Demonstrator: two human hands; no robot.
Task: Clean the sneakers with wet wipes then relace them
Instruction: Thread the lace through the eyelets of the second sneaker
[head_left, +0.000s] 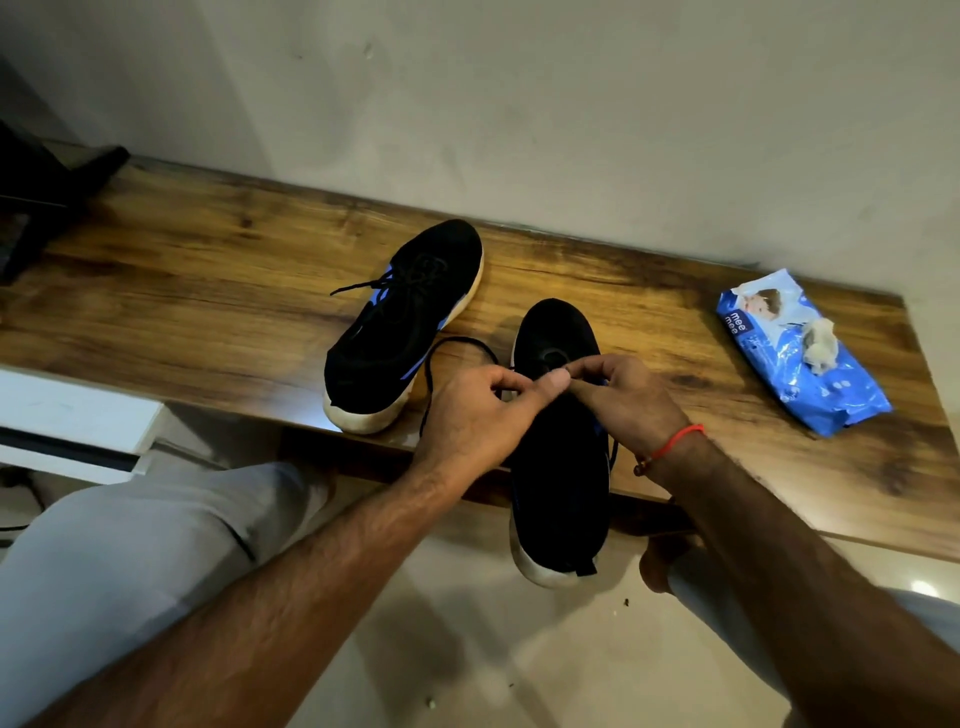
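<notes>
Now, at a wooden surface (208, 291) set against a pale wall, we are threading a black lace (447, 345) through the near sneaker (558, 467), whose heel hangs over the front edge toward us. Our left hand (467, 415) pinches the lace between thumb and forefinger, its grip clenched on the cord; our right hand (623, 400), a red thread at the wrist, pinches at the eyelets just beside it, though we cannot tell whether it holds the lace's other end or the shoe's fabric. The two hands meet thumb to thumb above the tongue. A loop of lace arcs out to the left across the wood.

The far sneaker (405, 322) lies just beside, toe toward the wall, its lace already crossed and knotted, so we judge the wiping finished and the relacing about half done. A blue pack of wet wipes (800, 364) rests well apart on the right, a crumpled used wipe (821, 340) on top of it.

By our reckoning the lace is light, limp and thin, best held close to its stiff tip so it feeds straight into each eyelet. The shoe looks soft in the knit upper and firmer at the white sole; overhanging as it is, it could tip off unless steadied at the midfoot.
</notes>
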